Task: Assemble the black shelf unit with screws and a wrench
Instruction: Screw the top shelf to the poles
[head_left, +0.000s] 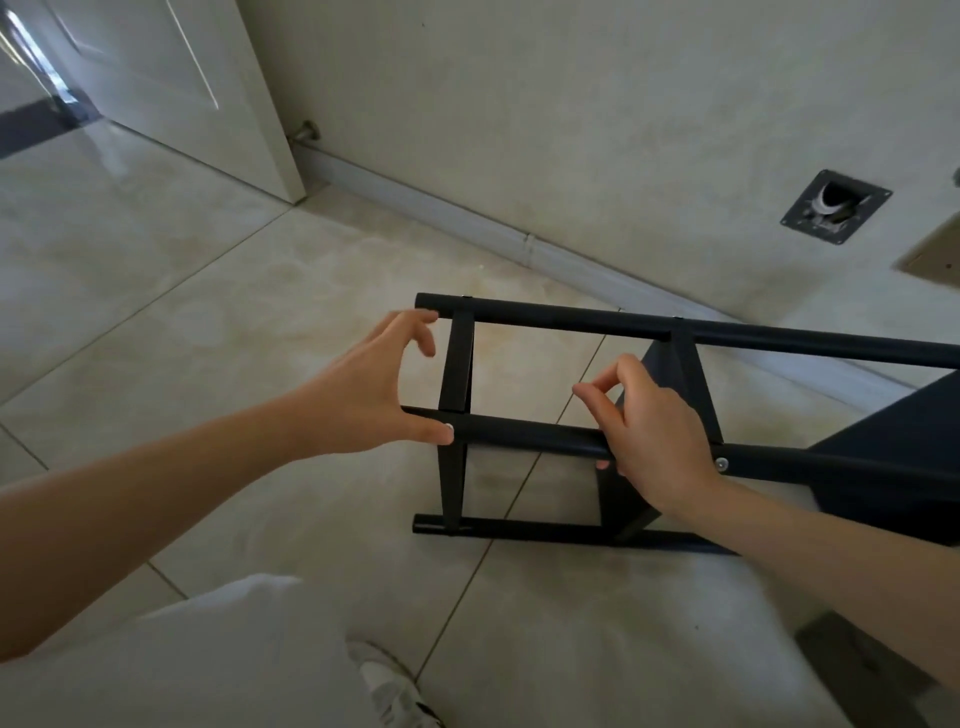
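Lying on its side on the floor (156, 291), the shelf unit (571, 332) sits at three o'clock of the spread left hand (363, 389); right hand (654, 441) grips its near tube.

Home interior, glossy beige floor tiles (156, 291), white panelled door (171, 78), skirting board (467, 218), plain wall (571, 104)

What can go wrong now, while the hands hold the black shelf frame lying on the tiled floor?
The right hand alone grips the near tube; the left hand only touches it, so the shelf unit might tip or slide on the glossy floor. Fingers beside the crossbar could get pinched.
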